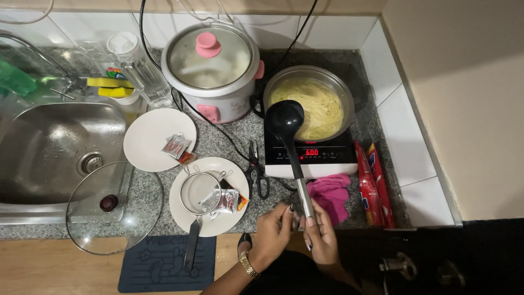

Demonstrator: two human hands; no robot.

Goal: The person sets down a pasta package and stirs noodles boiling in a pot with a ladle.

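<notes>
Right hand (323, 236) closed, fingers (310, 221) wrapped around the steel handle end of a black ladle (289, 143). Left hand (274, 229) just beside it, fingers curled inward and touching the right hand near the handle tip; whether gripping anything cannot be told. Ladle's long axis running up and slightly left, away from the hands, bowl resting over the near rim of a steel pot of noodles (311, 102). Pot seated on a black induction cooker (310, 153) with a lit red display. Right hand nearer the pot. Pink cloth (331, 192) beside the hands on the granite table (232, 136). Further left, scissors (256, 172), a white plate (210, 218) carrying a small strainer (199, 194) and seasoning sachets, then a glass lid (114, 207) and sink (54, 147). White rice cooker (212, 68) behind.
</notes>
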